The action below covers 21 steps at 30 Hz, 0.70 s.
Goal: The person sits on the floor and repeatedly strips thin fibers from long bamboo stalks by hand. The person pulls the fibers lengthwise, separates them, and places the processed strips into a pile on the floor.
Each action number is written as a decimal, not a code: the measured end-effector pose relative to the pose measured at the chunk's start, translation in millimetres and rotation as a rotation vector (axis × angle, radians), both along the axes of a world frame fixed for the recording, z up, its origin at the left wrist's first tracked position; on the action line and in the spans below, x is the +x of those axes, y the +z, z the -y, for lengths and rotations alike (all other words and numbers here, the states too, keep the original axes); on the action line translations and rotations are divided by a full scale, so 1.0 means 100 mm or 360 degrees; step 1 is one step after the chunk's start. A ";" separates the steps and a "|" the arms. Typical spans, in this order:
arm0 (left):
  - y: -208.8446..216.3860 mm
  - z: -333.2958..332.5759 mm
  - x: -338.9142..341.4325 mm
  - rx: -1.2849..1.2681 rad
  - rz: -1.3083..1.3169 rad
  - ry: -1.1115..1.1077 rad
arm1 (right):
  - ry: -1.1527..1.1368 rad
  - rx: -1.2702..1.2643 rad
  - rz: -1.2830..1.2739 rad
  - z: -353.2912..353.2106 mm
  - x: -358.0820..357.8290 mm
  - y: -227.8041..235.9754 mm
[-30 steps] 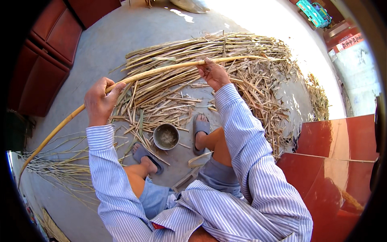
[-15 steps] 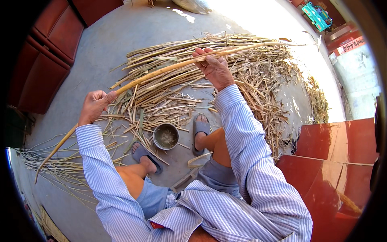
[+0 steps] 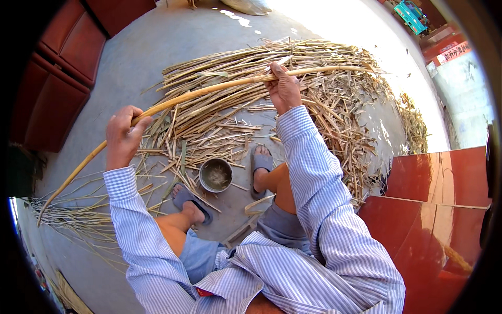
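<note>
A long yellow-brown stalk [image 3: 204, 90] hangs in the air in front of the person, bowed in a gentle arch, its thin end drooping at the lower left and its other end reaching over the heap at the upper right. The left hand [image 3: 124, 133] has its fingers curled closed around the stalk, left of the middle, with the thumb pressed along it. The right hand [image 3: 284, 90] is nearly closed and grips the same stalk farther right, its fingers and thumb meeting about it. Behind and below the stalk, a broad pile of dry stalks [image 3: 251, 57] lies roughly sideways on the grey floor [image 3: 141, 47]. Short broken pieces [image 3: 206, 138] are scattered on its near side, and a mass of dry husks [image 3: 345, 125] spreads to the right. A round metal bowl [image 3: 230, 180] with cloudy liquid sits on the floor, between and just ahead of the person's grey slippers [image 3: 191, 201]. Thin pale branches [image 3: 78, 214] fan out at the lower left, beneath the stalk's drooping end. Dark red padded furniture [image 3: 49, 99] stands at the upper left, and glossy red panels [image 3: 418, 220] fill the lower right.
</note>
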<state>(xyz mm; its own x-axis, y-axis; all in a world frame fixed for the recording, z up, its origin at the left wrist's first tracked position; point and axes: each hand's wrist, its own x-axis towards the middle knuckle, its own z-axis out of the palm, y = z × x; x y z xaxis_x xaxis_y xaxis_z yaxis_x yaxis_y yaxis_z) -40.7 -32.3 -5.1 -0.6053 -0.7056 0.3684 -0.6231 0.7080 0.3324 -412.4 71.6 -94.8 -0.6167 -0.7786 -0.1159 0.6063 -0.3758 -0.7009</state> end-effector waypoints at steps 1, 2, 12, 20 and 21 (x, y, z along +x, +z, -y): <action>0.05 -0.05 -0.08 -0.0123 0.0174 -0.0028 | 0.0030 -0.0029 0.0043 0.01 0.05 -0.01; 0.11 -0.16 -0.24 -0.0075 0.0284 0.0023 | 0.0067 -0.0033 0.0071 0.04 0.16 0.00; -0.10 -0.34 -0.94 0.0063 -0.0170 -0.0138 | 0.0475 0.0053 0.0039 0.06 0.68 0.33; -0.41 -0.14 -0.71 0.1060 -0.0814 -0.0010 | 0.0613 -0.0011 -0.0246 0.02 0.55 0.32; -0.43 -0.12 -0.70 0.1110 -0.0892 -0.0026 | 0.0619 -0.0057 -0.0257 0.01 0.56 0.34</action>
<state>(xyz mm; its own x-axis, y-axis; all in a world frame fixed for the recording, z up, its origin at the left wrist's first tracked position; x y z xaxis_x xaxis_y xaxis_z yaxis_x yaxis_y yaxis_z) -111.0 -20.3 -48.0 -0.4774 -0.8725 0.1036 -0.2316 0.2387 0.9431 -356.0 70.1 -60.9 -0.2841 -0.9588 -0.0103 0.5910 -0.1667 -0.7893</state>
